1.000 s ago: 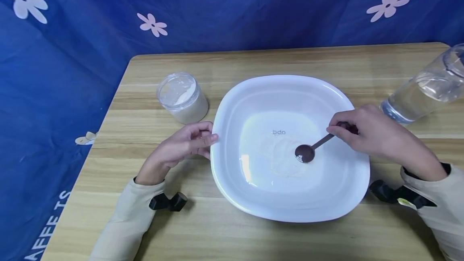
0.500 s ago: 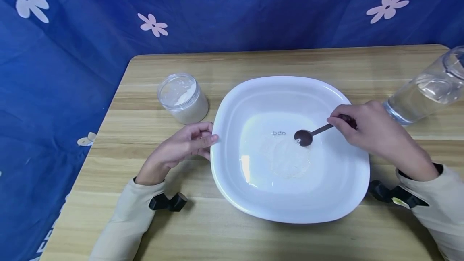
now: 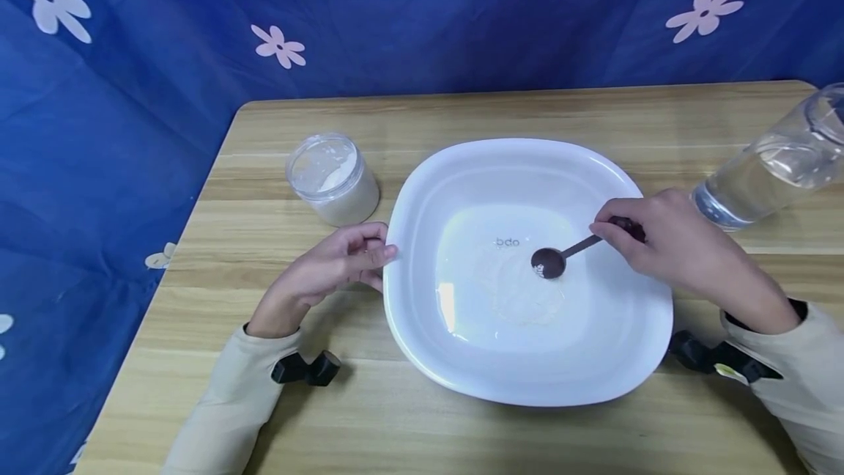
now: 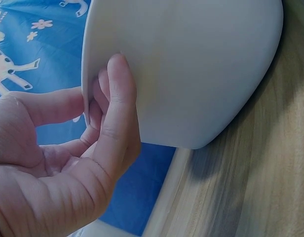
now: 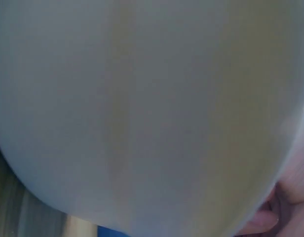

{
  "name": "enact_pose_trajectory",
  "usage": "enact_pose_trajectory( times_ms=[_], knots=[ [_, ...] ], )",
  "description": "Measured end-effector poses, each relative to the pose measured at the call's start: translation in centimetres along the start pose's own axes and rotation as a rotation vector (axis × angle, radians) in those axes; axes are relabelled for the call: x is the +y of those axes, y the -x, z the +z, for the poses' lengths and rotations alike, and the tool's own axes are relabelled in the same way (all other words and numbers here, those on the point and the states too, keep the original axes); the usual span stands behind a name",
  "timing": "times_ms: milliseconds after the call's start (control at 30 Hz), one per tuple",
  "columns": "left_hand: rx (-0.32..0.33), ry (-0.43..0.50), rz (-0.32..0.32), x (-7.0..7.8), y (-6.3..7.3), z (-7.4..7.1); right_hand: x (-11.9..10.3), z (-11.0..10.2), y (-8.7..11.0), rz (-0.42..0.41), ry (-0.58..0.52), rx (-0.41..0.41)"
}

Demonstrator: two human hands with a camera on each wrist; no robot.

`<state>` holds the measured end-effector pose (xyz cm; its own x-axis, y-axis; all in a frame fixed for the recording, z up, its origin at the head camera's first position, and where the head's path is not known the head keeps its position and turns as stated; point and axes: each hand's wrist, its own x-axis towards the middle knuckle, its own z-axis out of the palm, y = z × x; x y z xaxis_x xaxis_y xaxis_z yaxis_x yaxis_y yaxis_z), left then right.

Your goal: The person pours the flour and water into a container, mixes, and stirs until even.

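A white basin (image 3: 412, 336) stands on the table, with a thin, pale wet-looking patch (image 3: 521, 303) on its floor. My left hand (image 3: 330, 266) grips the basin's left rim, thumb over the edge and fingers against the outer wall, as the left wrist view (image 4: 83, 133) also shows. Over the right side of the basin, my right hand (image 3: 672, 244) holds a dark brown measuring spoon (image 3: 549, 263) by its handle. White bits cling to the spoon's bowl, low over the patch; whether it touches the floor I cannot tell. The basin's outer wall (image 5: 157, 118) hides most of the right hand in the right wrist view.
Left of the basin stands an open clear jar (image 3: 343, 193) of white powder. A clear bottle (image 3: 758, 174) partly filled with water is at the right, close behind my right hand. The wooden table (image 3: 461, 438) ends at a blue flowered cloth (image 3: 422, 28).
The spoon's bowl has gone away from me, then back a little, shifting slightly left overall. My right hand moved along with it. The left hand and the basin hold their places.
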<state>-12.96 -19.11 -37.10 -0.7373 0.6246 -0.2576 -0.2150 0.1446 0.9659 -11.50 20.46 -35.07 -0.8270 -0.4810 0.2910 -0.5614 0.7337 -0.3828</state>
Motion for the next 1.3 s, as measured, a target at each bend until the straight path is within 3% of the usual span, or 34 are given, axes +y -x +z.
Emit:
enact_pose_trajectory(
  times_ms=[467, 700, 1000, 1300],
  knots=[
    [-0.008, 0.009, 0.001, 0.1, 0.1, 0.0, -0.4, 0.6, -0.1, -0.037, -0.062, -0.022],
    [-0.004, 0.015, -0.003, 0.1, 0.1, 0.0, -0.9, 1.8, -0.3, -0.071, -0.180, -0.045],
    [-0.006, 0.017, 0.001, 0.1, 0.1, 0.1, -1.7, 2.5, -0.4, -0.088, -0.253, -0.056],
    [-0.018, 0.018, 0.012, 0.0, 0.0, 0.1, -2.0, 2.5, -0.3, -0.091, -0.269, -0.069]
  ],
)
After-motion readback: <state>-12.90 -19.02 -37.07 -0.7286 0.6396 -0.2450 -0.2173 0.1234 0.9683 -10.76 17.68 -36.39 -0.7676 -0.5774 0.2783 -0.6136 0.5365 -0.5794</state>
